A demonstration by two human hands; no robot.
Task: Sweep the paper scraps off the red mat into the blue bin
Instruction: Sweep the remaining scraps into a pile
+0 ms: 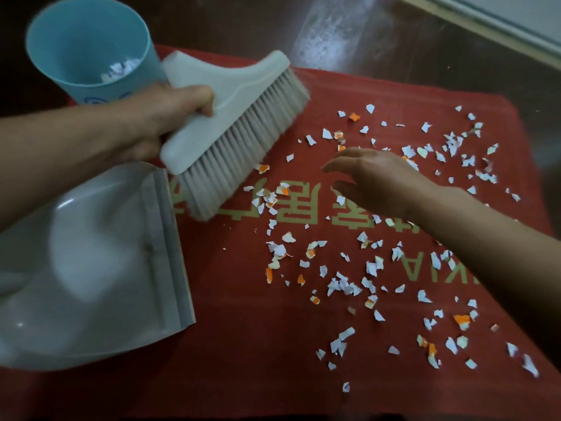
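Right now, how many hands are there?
2. The left hand grips the brush near the blue bin; the right hand is open above the paper scraps on the red mat.

Left hand (170, 113) grips brush (230, 117) over red mat (243, 344); right hand (373, 180) hovers above paper scraps (343, 284) (fingers spread); blue bin (88, 50) far left.

The red mat (243, 344) is showing olive-tan printed characters and letters. The paper scraps (343, 284) are showing mostly white, some orange-patched. The blue bin (60, 41) is showing light blue, with darker blue print low down. The brush (224, 95) is looking pale grey, the dustpan (91, 268) translucent whitish with a grey lip.
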